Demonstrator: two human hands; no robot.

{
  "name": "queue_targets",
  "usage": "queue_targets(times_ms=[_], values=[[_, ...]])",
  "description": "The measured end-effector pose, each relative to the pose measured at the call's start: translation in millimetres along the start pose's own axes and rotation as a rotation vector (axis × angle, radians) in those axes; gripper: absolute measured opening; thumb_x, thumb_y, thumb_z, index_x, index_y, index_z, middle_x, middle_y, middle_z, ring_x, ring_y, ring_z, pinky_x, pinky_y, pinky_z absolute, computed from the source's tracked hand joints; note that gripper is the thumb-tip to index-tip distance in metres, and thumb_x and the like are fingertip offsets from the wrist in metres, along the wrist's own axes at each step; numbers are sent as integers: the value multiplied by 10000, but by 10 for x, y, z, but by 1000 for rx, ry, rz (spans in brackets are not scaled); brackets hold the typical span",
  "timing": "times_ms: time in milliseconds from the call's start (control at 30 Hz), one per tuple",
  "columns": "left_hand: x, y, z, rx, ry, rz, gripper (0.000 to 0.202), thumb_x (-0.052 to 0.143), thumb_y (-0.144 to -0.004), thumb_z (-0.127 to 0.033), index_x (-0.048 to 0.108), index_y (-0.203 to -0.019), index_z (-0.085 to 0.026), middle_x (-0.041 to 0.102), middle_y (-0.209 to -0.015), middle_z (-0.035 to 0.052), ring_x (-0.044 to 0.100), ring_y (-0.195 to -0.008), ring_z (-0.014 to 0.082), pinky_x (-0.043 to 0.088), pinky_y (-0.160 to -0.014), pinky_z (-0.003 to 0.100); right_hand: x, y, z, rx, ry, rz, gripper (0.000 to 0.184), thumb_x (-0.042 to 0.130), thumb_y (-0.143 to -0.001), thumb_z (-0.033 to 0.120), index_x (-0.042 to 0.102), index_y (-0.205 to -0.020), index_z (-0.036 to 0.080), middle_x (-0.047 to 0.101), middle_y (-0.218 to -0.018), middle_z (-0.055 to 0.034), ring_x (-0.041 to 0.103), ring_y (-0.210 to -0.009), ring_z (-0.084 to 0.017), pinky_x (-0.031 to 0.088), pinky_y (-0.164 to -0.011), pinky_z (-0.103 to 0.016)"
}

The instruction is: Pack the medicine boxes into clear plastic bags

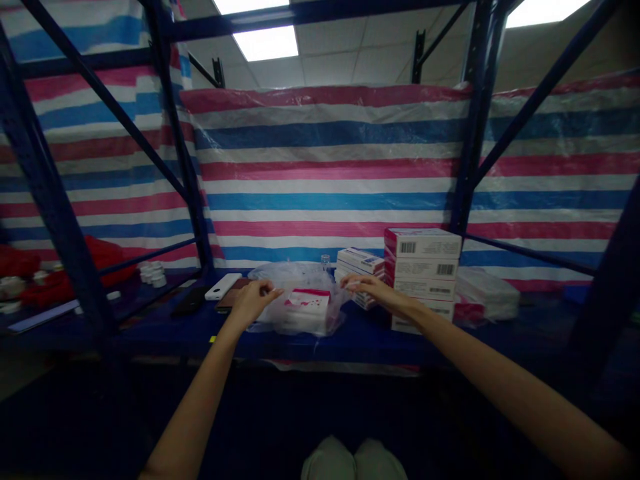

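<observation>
A clear plastic bag [295,277] lies on the blue shelf [190,333] with a white and pink box [306,308] inside it. My left hand [255,300] pinches the bag's left edge, fingers closed on the film. My right hand [373,290] grips the bag's right edge, just in front of a low pile of small white boxes [360,261]. Both arms reach forward over the shelf's front edge.
A tall stack of white barcoded boxes [423,267] stands right of my right hand, with bagged packs [487,297] beyond it. A white phone-like device [223,285] and dark flat items lie left. Small white jars [153,273] and red cloth [100,263] sit far left. Blue rack posts frame the shelf.
</observation>
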State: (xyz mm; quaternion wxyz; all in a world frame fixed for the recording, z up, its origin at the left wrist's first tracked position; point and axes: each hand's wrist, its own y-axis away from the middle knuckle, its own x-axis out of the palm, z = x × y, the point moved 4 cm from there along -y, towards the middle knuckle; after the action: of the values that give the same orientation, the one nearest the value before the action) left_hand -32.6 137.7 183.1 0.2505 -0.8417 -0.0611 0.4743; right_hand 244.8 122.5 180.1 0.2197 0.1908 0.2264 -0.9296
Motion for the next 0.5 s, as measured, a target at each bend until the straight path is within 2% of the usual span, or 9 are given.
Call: queue_targets(times_ms=[100,167,267,367,433,500], values=[[215,-140,-222,70,140,17,336,529,-703,-499,581,-672,-169,584,-624,3,528,-601,154,350,-559,251,230,-278,-119,8,-371,-130,335,513,-751,398,584,-1006,192,538,-1183,-60,442,-1136,-219,312,-973,-387],[368,-236,-331,89,231,52,312,541,-704,-471,585,-680,-163,589,-610,8,536,-595,153,361,-553,249,436,-458,-200,44,-458,-191,414,546,-722,399,537,-1089,209,497,-1238,-65,419,-1164,-229,301,-986,-398],[498,-351,-370,80,389,48,244,544,-712,-387,597,-711,-149,616,-619,24,566,-604,155,400,-567,249,683,-663,-305,108,-443,-230,573,580,-709,400,402,-1228,235,483,-1241,-69,431,-1157,-225,309,-989,-398],[485,-406,-296,63,512,5,190,577,-681,-313,604,-736,-133,637,-646,37,588,-615,160,433,-596,263,791,-770,-405,97,-407,-191,665,564,-726,430,280,-1291,222,486,-1204,-86,469,-1112,-208,348,-968,-377],[435,-416,-253,67,604,-2,200,612,-659,-306,612,-748,-127,652,-673,46,600,-637,166,451,-622,276,809,-799,-478,57,-335,-155,704,577,-715,456,259,-1295,216,476,-1196,-93,480,-1085,-205,377,-941,-363],[389,-419,-256,85,671,9,205,631,-654,-307,622,-749,-125,662,-702,52,606,-661,169,462,-645,282,834,-818,-535,3,-209,-103,701,605,-690,475,307,-1268,213,496,-1152,-89,502,-1026,-209,405,-899,-367]])
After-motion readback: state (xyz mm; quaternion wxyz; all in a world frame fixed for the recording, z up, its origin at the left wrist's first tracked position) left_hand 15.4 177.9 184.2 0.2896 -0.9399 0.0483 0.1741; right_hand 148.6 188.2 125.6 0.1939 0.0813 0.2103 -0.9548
